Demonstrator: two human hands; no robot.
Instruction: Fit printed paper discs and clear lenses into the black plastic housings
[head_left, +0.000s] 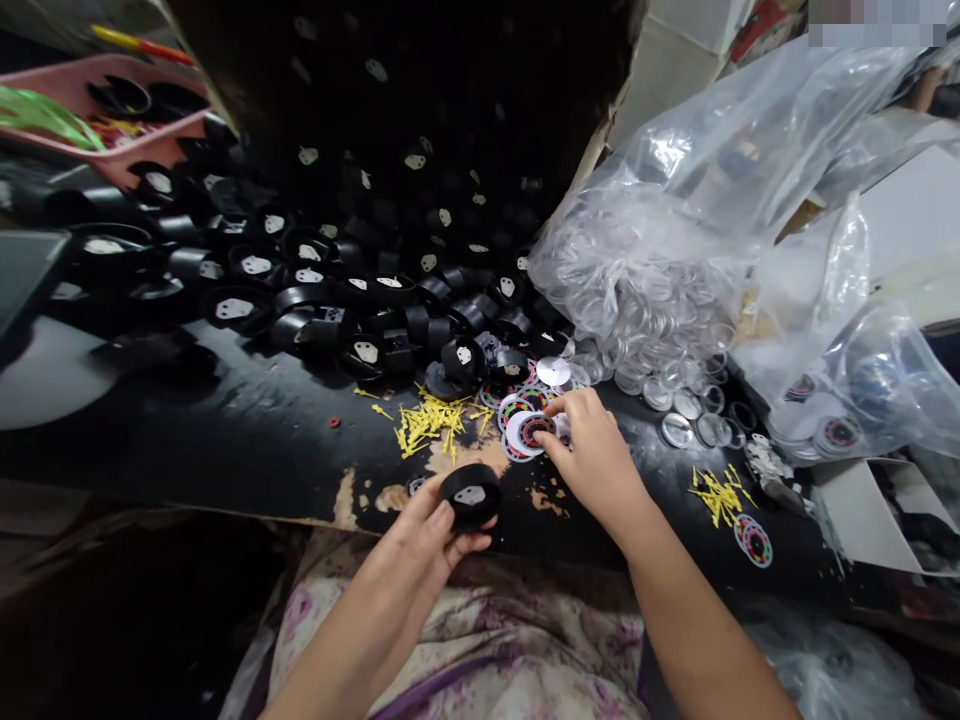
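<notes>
My left hand point(424, 540) is closed around a round black plastic case point(471, 497), its open side facing up and a pale shaped plate lying inside. At the pile of printed dial discs, my right hand point(596, 455) has its thumb and forefinger on a dial disc point(535, 431) with a coloured ring pattern. Yellow pointers point(431, 422) lie heaped between the two hands, toward the back. Close behind the dials, a black case point(463, 358) like the held one rests on the table.
Many more black cases point(238, 308) spread across the back left, before a large dark box point(420, 100). Clear round covers point(645, 330) spill from a plastic bag point(697, 180) at right. More yellow pointers point(720, 495), dials point(754, 541) and a white box point(862, 515) lie at far right.
</notes>
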